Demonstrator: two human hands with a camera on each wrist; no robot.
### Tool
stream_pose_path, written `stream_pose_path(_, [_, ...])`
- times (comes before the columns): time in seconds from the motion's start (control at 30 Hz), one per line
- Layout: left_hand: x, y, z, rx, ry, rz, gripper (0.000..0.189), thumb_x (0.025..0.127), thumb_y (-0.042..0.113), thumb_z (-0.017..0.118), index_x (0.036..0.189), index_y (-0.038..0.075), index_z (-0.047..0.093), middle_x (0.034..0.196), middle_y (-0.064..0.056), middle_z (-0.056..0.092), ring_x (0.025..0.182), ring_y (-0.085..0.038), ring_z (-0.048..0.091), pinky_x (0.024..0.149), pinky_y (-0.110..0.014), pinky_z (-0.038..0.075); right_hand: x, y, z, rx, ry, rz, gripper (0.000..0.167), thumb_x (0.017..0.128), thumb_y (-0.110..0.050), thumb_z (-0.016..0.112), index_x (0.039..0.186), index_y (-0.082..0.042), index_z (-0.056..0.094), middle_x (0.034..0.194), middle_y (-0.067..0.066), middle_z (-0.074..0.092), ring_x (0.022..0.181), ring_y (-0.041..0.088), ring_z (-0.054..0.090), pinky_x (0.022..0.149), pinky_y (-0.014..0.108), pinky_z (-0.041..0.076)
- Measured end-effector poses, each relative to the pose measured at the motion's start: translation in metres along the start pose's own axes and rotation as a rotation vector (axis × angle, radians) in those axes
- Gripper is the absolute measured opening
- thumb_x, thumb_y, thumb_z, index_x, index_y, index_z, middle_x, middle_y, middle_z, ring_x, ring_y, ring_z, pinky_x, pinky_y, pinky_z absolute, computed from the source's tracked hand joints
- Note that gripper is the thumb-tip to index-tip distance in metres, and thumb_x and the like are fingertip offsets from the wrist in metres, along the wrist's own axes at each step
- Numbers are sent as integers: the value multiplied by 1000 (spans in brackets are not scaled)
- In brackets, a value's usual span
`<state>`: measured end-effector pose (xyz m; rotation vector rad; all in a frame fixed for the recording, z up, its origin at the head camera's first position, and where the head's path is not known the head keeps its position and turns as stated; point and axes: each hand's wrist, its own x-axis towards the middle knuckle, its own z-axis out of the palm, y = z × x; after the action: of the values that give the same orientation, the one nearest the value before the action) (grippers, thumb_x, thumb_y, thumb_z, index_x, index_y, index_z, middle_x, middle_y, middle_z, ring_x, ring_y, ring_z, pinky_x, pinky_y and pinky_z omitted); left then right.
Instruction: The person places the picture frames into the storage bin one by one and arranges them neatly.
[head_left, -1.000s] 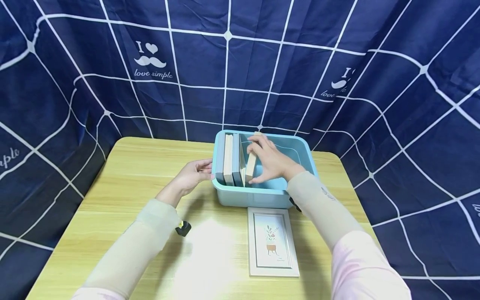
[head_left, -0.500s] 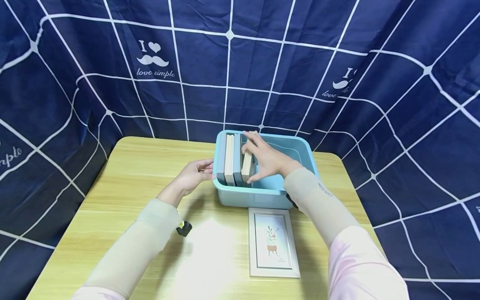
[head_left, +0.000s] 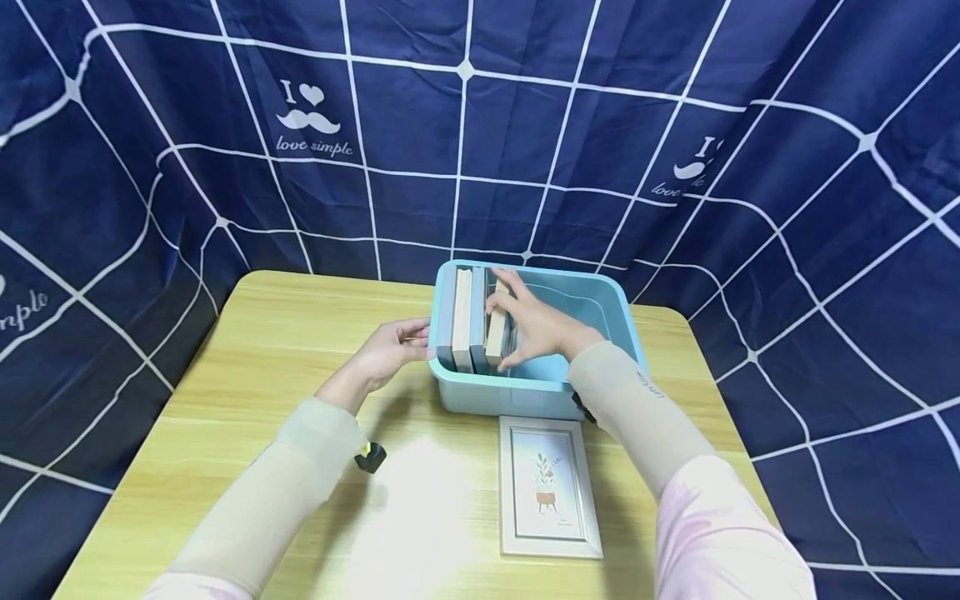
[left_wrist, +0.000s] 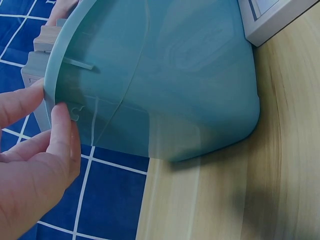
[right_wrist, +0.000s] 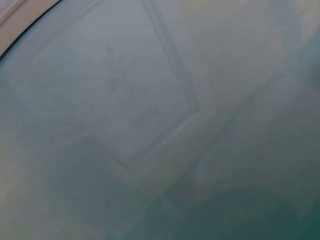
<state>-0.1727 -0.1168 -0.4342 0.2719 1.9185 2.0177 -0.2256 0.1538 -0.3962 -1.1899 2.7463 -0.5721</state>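
Observation:
Several books with blue-grey covers and cream page edges stand upright in a row at the left end of a light-blue plastic bin. My right hand reaches into the bin and grips the rightmost book, fingers at its far end and thumb at its near end. That book stands close beside the row. With thumb and fingers, my left hand pinches the bin's left rim; the left wrist view shows this hand closely. In the right wrist view, the right hand is not visible.
A white picture frame with a potted-plant print lies on the wooden table, just in front of the bin. It shows dimly through the bin wall in the right wrist view. A blue gridded curtain surrounds the table.
My right hand has moved the rightmost book leftward, closing the gap to the row and bringing it more upright. My left hand has stayed at the bin's rim.

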Motion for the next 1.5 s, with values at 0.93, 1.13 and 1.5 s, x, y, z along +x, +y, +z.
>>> stream_pose_path(0.93, [0, 0, -2, -7, 0, 0, 60, 86, -15, 56, 141, -11, 33, 135, -29, 44, 123, -36, 47, 98, -32, 45, 1, 0, 9, 128, 24, -23, 80, 60, -30, 92, 116, -16, 36, 157, 14, -3, 143, 29, -1, 110, 53, 25])
stream_pose_path(1.13, [1, -1, -1, -1, 5, 1, 60, 86, -15, 56, 140, -12, 34, 133, -29, 45, 122, -36, 48, 97, -31, 46, 0, -3, 13, 174, 58, -21, 80, 59, -30, 92, 115, -14, 36, 157, 15, 2, 143, 27, 1, 112, 53, 21])
stream_pose_path(1.5, [7, 1, 1, 8, 33, -3, 60, 85, -14, 58, 140, -11, 34, 132, -29, 46, 120, -36, 49, 96, -31, 46, -1, 9, 11, 183, 44, 75, 82, 59, -38, 91, 118, -18, 37, 158, 7, -2, 143, 29, 5, 109, 53, 27])
